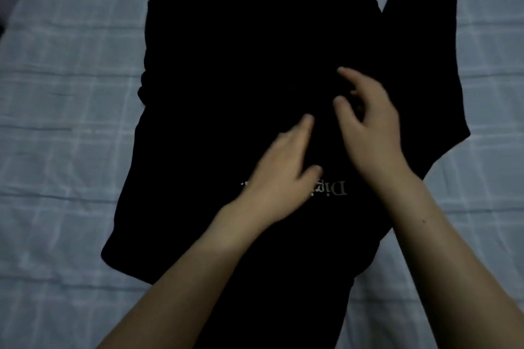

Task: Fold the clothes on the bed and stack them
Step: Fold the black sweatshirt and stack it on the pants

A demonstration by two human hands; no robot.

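Head view: a black shirt [226,79] is spread flat over the bed sheet [56,93], probably to be smoothed before folding. At the shirt's middle the left hand [283,176] is laid with fingers nearly straight. The right hand [371,133] is beside it, fingers spread and slightly bent, with nothing gripped.

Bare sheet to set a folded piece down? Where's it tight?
Widest: bed sheet left of the black garment. Smaller patch to its right, above the right forearm. Tight: centre, left hand and right hand over the garment; far strip narrow.
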